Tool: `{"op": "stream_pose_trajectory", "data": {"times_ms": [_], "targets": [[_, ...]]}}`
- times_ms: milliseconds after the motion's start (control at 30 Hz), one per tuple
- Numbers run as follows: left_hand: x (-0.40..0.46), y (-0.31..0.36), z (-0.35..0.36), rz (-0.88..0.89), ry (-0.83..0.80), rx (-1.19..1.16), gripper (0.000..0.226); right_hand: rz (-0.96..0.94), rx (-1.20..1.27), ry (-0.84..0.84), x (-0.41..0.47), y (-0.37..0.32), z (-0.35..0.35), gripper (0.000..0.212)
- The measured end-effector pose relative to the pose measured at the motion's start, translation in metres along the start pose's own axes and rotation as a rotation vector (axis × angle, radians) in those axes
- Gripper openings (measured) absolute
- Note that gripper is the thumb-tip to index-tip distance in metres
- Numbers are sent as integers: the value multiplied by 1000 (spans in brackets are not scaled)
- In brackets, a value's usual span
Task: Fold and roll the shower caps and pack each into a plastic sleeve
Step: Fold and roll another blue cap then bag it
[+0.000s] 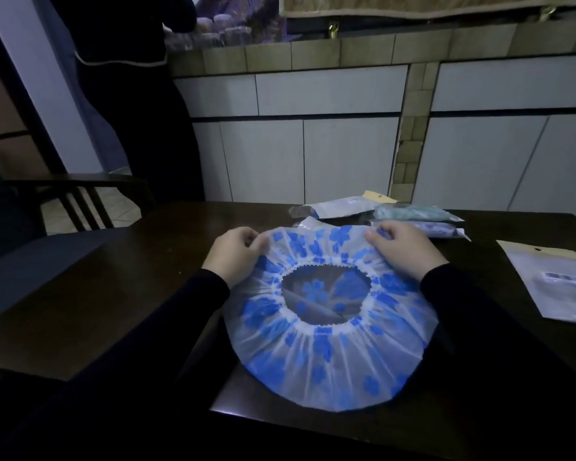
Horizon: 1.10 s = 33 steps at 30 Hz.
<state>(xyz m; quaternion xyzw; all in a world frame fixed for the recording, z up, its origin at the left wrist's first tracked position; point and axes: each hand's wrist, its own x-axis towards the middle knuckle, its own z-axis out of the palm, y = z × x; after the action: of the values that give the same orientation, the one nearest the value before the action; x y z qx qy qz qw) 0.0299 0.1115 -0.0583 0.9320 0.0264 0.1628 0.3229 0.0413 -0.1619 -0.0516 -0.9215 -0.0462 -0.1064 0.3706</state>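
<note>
I see the shower cap [326,327] flat on the table [120,287], opening up. My left hand [235,257] holds its far-left rim, right hand [403,249] its far-right rim. Packed sleeves [416,217] lie behind the cap; an empty sleeve [556,284] lies right of it.

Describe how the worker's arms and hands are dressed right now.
Both arms wear long, plain black sleeves ending at the wrists. The left hand and right hand are bare: no gloves, and no rings, watch or markings are visible in this dim light.

Dark table [140,287] — shower cap [326,354], packed sleeves [416,218], flat sleeve [559,284].
</note>
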Motion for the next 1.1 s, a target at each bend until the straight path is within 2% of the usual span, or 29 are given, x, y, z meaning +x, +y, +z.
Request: {"op": "stream_pose_trajectory", "data": {"times_ms": [67, 200, 267, 333, 400, 467, 533, 600, 700, 767, 933, 1100], "targets": [[1, -3, -2, 79, 60, 69, 24, 30, -93, -59, -2, 2, -4, 34], [3, -12, -4, 245, -59, 117, 20, 115, -164, -226, -9, -2, -9, 5], [2, -13, -1, 258, -80, 143, 19, 8, -232, -142, -14, -13, -4, 13], [2, -9, -2, 255, -47, 215, 18, -225, -242, -73, -18, -25, 3, 24], [1, -4, -11, 268, 37, 287, 24, -360, -194, -165, -24, -35, 14, 27], [-9, 4, -21, 275, 73, 251, 34, -340, -232, -271, -32, -41, 25, 32], [-28, 13, -26, 280, -14, 194, 48, -331, -320, -298, -38, -43, 37, 39], [-50, 16, -21, 255, -183, 201, 72, -337, -363, -324, -45, -45, 45, 45], [-66, 3, -12, 207, -432, 329, 103, -353, -383, -380, -55, -40, 50, 53], [-65, -12, -12, 211, -527, 404, 113, -374, -409, -427, -60, -34, 50, 56], [-60, -31, -22, 236, -609, 443, 123, -410, -437, -489, -66, -21, 37, 64], [-66, -12, -28, 186, -522, 392, 124, -362, -438, -284, -74, -22, 26, 57]]}}
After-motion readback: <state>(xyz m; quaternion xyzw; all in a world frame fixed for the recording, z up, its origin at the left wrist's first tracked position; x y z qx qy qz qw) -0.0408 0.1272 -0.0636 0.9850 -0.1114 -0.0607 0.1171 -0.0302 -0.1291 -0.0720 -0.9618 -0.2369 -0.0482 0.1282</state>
